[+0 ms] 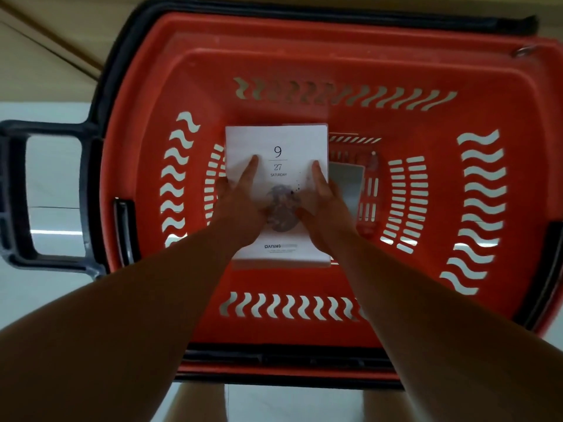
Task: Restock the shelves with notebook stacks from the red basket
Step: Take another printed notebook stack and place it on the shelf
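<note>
Inside the red basket (304,41), left hand (240,208) and right hand (327,208) grip the notebook stack (277,141).

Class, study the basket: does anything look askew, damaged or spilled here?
Only slightly: in the white notebook stack, gripped by the left hand and right hand inside the red plastic basket, a lower notebook's edge peeks out top right. Nothing damaged or spilled.

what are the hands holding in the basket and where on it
Both hands hold the notebook stack: the left hand grips its left edge, the right hand its right edge, inside the red basket.
</note>
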